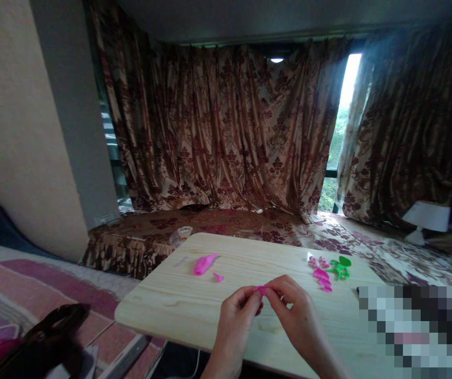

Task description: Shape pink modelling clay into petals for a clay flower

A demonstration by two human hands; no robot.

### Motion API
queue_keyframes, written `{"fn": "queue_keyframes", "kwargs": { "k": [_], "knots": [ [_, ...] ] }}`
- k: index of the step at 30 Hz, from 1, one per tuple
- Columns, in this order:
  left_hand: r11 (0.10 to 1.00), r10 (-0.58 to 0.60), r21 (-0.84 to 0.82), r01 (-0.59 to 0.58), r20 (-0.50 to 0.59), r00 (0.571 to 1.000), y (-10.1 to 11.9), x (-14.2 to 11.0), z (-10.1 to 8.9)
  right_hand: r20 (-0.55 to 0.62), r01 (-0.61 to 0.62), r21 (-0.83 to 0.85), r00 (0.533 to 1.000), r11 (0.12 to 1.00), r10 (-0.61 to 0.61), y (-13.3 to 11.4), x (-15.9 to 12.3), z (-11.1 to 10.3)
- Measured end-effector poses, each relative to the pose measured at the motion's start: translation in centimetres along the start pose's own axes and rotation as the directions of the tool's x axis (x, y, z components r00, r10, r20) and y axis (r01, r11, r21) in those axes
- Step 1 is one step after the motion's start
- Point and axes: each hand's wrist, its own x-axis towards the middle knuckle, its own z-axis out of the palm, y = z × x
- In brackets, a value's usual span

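Observation:
Above the near part of the pale wooden table [170,300], my left hand [239,310] and my right hand [292,305] meet at the fingertips. Both pinch a small piece of bright pink modelling clay [262,289], mostly covered by the fingers. Farther left on the table lies a larger pink clay lump [204,264], with a small pink bit [218,277] beside it. To the right of my hands are shaped pink clay pieces [322,278], green leaf-like pieces [342,268] and small pale-pink pieces [319,261].
A clear plastic container [181,236] stands behind the table's far left edge. Patterned curtains [229,126] hang beyond a cloth-covered ledge. A white lamp [427,217] stands at the right. At lower left, a dark bag-like item [48,337] lies by striped bedding [32,276]. A blurred patch covers the lower right.

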Motion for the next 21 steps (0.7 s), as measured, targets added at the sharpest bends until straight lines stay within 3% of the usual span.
{"fn": "queue_keyframes", "kwargs": {
  "k": [8, 15, 21],
  "knots": [
    [0.998, -0.031, -0.051, 0.029, -0.040, 0.999, 0.9, -0.4, 0.8, -0.003, 0.035, 0.019, 0.999, 0.999, -0.035, 0.3, 0.2, -0.1],
    [0.981, -0.136, -0.132, 0.144, 0.066, 0.988, -0.5, -0.6, -0.1, -0.023, 0.019, -0.019, 1.000, 1.000, -0.019, 0.6, 0.1, -0.1],
    [0.953, -0.182, -0.227, 0.202, 0.109, 0.977, -0.1, -1.3, 0.2, -0.023, 0.056, -0.126, 0.998, 0.990, -0.059, 0.8, 0.2, -0.2]
  ]
}}
